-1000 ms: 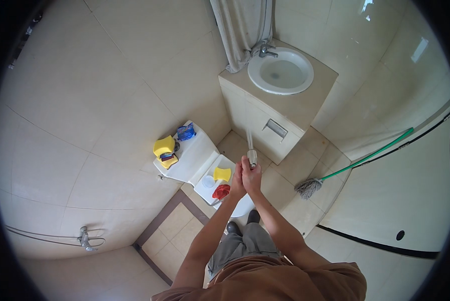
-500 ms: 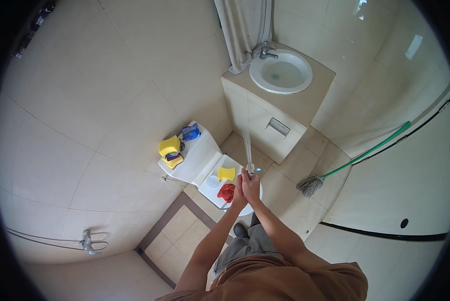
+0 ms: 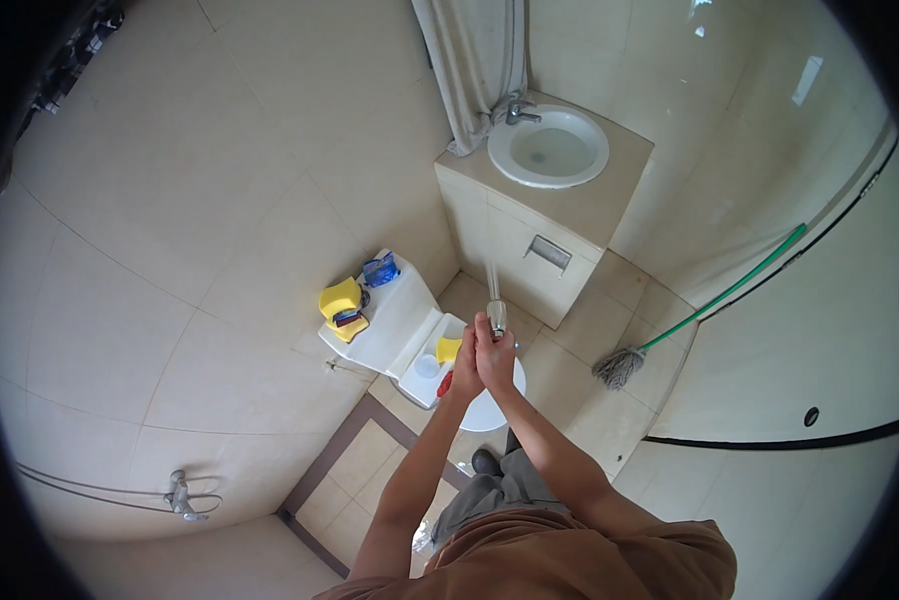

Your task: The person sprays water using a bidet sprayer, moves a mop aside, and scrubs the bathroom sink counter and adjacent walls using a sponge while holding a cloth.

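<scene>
My left hand (image 3: 467, 366) and my right hand (image 3: 496, 362) are pressed together, fingers closed around the handle of a silver shower head (image 3: 496, 314). Thin jets of water (image 3: 491, 268) shoot from it toward the front of the washbasin cabinet (image 3: 509, 235). Beneath my hands is the white toilet (image 3: 491, 412). On its lid are a yellow sponge (image 3: 447, 349), a pale round cup or lid (image 3: 426, 366) and a red cloth-like item (image 3: 444, 383), mostly hidden by my left hand. The handle is largely covered by my fingers.
On the toilet tank (image 3: 394, 315) sit yellow sponges (image 3: 340, 297) and a blue packet (image 3: 380, 270). A white basin (image 3: 594, 170) tops the cabinet beside a curtain (image 3: 469, 70). A green-handled mop (image 3: 621, 368) leans right. A wall tap (image 3: 179, 495) is lower left.
Both hands and the shower head have shifted slightly up and left, covering more of the red item and the lid sponge. The view has moved slightly; water still sprays.
</scene>
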Demonstrator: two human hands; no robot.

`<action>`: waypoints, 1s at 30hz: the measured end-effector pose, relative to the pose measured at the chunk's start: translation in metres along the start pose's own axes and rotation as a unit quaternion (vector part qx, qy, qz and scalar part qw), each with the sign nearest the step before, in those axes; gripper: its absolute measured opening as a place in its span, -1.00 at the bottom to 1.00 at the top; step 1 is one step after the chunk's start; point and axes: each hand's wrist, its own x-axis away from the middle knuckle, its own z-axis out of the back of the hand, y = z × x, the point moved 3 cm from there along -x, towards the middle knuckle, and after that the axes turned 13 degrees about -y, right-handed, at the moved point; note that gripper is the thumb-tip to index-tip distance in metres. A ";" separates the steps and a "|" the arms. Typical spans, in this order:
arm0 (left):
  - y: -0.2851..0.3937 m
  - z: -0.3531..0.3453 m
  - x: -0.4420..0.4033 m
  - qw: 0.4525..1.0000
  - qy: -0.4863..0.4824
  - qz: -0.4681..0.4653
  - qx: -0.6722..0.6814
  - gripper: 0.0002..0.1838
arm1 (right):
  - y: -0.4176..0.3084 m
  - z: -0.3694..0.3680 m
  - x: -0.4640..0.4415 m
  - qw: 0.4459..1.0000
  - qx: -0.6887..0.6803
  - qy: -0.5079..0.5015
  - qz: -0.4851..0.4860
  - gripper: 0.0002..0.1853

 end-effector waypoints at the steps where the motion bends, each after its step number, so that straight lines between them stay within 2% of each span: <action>1: -0.033 0.013 -0.008 0.995 -0.034 -0.061 -0.072 -0.42 | -0.004 0.003 0.003 1.000 0.010 0.020 0.006 -0.53; 2: -0.051 0.018 -0.011 0.980 -0.067 -0.122 -0.143 -0.35 | -0.007 0.006 0.005 0.999 0.006 0.033 0.010 -0.54; 11: -0.060 -0.018 -0.016 0.973 -0.129 -0.107 -0.160 -0.36 | -0.012 0.041 0.022 0.990 0.003 0.138 -0.005 -0.57; 14: -0.053 -0.033 -0.016 0.968 -0.163 -0.066 -0.178 -0.33 | -0.011 0.054 0.025 0.988 0.002 0.153 0.013 -0.59; 17: -0.060 -0.041 -0.020 0.956 -0.180 -0.100 -0.207 -0.37 | -0.010 0.064 0.029 0.985 -0.009 0.168 0.021 -0.61; 22: -0.062 -0.052 -0.020 0.950 -0.222 -0.086 -0.204 -0.37 | -0.011 0.074 0.038 0.980 -0.050 0.189 0.031 -0.64; 26: -0.060 -0.055 -0.015 0.938 -0.220 -0.119 -0.241 -0.35 | -0.005 0.078 0.042 0.974 -0.050 0.201 0.090 -0.63; 28: -0.066 -0.059 -0.019 0.977 -0.208 -0.020 -0.035 -0.44 | -0.009 0.078 0.045 0.974 -0.048 0.196 0.101 -0.64; 30: -0.074 -0.068 -0.026 0.964 -0.184 0.079 0.173 -0.47 | -0.007 0.079 0.047 0.978 -0.050 0.181 0.092 -0.65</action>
